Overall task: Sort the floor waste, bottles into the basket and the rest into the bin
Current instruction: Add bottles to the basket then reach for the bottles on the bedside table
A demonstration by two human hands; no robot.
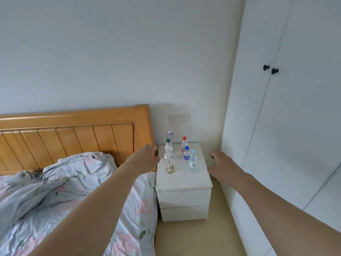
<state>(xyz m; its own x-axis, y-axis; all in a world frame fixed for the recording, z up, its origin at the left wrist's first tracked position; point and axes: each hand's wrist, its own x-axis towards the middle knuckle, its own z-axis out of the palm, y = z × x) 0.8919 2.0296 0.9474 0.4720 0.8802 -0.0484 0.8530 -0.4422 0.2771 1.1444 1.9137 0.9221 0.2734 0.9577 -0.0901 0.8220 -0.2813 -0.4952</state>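
Several plastic bottles stand upright on a white nightstand [184, 183]. Nearest is a clear bottle with a white cap and brown dregs [169, 162]; beside it a pale blue bottle [193, 161]. Behind them stand a blue-capped bottle [186, 153], a red-capped bottle [184, 143], a green-capped bottle [168, 145] and a pale purple one [169, 135]. My left hand [145, 157] reaches out at the nightstand's left edge, fingers relaxed, holding nothing. My right hand [224, 166] hovers at its right edge, fingers loosely spread, also empty. No basket or bin is in view.
A wooden bed [73, 133] with a floral duvet [55, 191] fills the left. White wardrobe doors [286, 126] with black knobs stand on the right. A narrow strip of beige floor [199, 237] runs between bed and wardrobe. A wall socket [180, 118] sits above the nightstand.
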